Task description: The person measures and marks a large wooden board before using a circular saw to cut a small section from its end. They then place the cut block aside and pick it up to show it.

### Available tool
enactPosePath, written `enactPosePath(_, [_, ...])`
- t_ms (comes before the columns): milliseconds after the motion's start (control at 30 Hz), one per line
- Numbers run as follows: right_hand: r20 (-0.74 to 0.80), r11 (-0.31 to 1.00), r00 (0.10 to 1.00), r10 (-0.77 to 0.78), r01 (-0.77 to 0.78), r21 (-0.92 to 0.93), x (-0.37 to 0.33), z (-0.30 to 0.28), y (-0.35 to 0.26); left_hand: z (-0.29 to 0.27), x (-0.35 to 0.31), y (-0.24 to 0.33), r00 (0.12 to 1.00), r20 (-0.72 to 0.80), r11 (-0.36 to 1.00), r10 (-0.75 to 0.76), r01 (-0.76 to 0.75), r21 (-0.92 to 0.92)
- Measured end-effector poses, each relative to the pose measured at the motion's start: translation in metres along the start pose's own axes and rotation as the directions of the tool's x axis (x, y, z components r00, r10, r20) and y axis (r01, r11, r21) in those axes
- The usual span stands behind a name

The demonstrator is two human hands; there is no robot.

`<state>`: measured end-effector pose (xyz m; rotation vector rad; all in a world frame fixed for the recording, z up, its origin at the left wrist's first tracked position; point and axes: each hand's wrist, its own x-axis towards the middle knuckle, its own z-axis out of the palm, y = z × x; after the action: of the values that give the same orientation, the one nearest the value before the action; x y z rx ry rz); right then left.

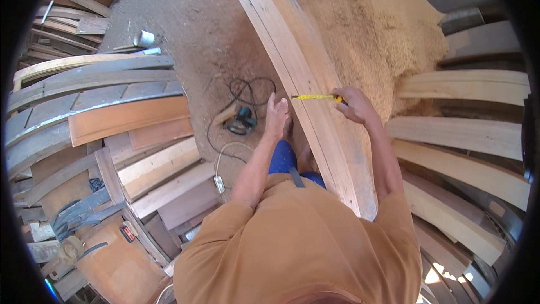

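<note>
A long, thick wooden beam runs from the far side toward my body, with a dark lengthwise line on its pale top. In my right hand, at the beam's right side, is a yellow-and-black tape measure. Its yellow blade is drawn out across the top, and the free end lies close to the left edge. Just left of that end, my left hand is raised beside the beam with fingers stretched out and nothing visible in it.
A teal-and-black power tool with a coiled black cord lies on the dirt floor to the left. Stacked boards crowd the left side. More planks line the right, near a sawdust heap.
</note>
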<state>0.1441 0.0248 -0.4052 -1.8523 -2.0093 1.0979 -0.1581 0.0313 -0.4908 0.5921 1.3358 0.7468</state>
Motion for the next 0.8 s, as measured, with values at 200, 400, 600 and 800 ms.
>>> enactPosePath(200, [-0.197,0.994,0.979,0.054,-0.072,-0.087,0.057,-0.061,-0.043,0.004,0.142,0.080,0.845,-0.089,0.573,0.527,-0.275,0.772])
enactPosePath(400, [-0.279,0.979,0.956,0.096,-0.140,-0.145,0.175,-0.112,-0.048,0.036,0.253,0.225,0.837,-0.108,0.555,0.537,-0.254,0.793])
enactPosePath(600, [-0.328,0.964,0.944,-0.028,-0.061,-0.258,0.328,-0.160,-0.093,0.041,0.354,0.289,0.702,0.175,0.053,0.690,-0.290,0.955])
enactPosePath(800, [-0.295,0.935,0.950,-0.101,-0.011,-0.356,0.469,-0.191,-0.132,0.080,0.339,0.321,0.737,0.156,0.013,0.658,-0.218,0.976])
